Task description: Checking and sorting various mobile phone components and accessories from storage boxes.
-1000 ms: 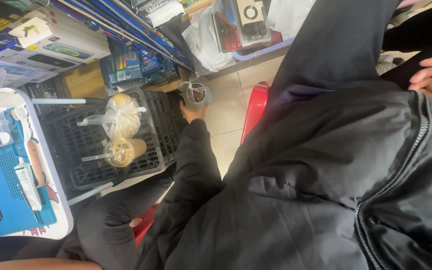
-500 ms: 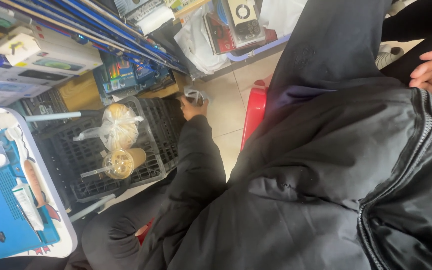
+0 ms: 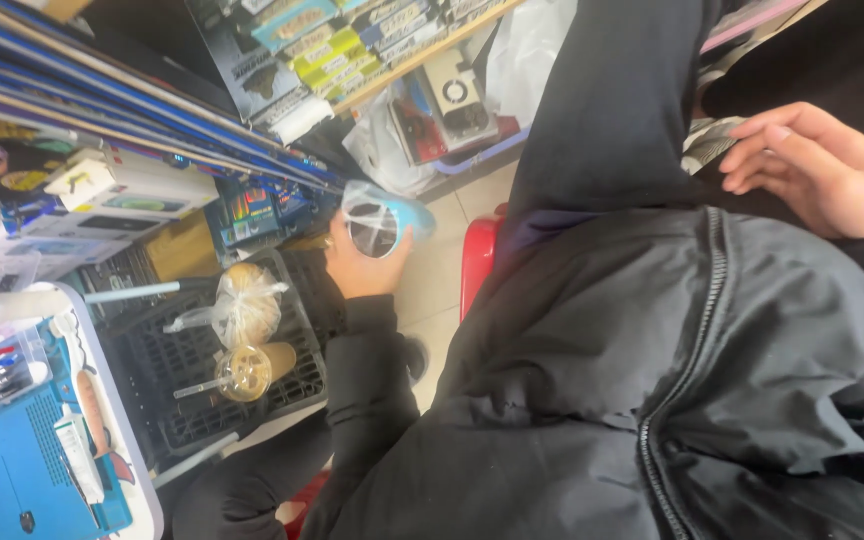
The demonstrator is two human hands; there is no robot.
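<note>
- Head view, set against the earlier frames: the left hand (image 3: 360, 268) has come up off the black crate (image 3: 167, 375) and now holds a clear plastic cup with a blue lid (image 3: 380, 222) above the floor, at about 11 o'clock from the frame's centre. A second ago that hand was low by the crate's far corner with the cup small and further off.
- The left grip is clamped on the cup, fingers wrapped round its side, the cup's mouth turned toward the camera.
- The right hand (image 3: 820, 168) lies at 2 o'clock on the dark lap, fingers loosely curled and apart, holding nothing; it has stayed much where it was.
- On the crate, at 9 o'clock, a bun in a clear bag (image 3: 245, 305) lies just beside a lidded brown drink cup with a straw (image 3: 247, 371).
- Packages: a white oblong box (image 3: 132, 186) sits at 10 o'clock on a stack of flat boxes; small yellow and green packs (image 3: 337, 50) line a shelf at 12 o'clock; a clear bag of red and grey boxed goods (image 3: 442, 115) leans at 12 o'clock near the floor.
- At 8 o'clock a white table (image 3: 137, 470) carries a blue mat (image 3: 12, 480), a white tube (image 3: 77, 455) and small tools.
- The floor (image 3: 437, 290) is pale tile; a red stool edge (image 3: 479, 262) shows beside the person's black jacket (image 3: 652, 400).
</note>
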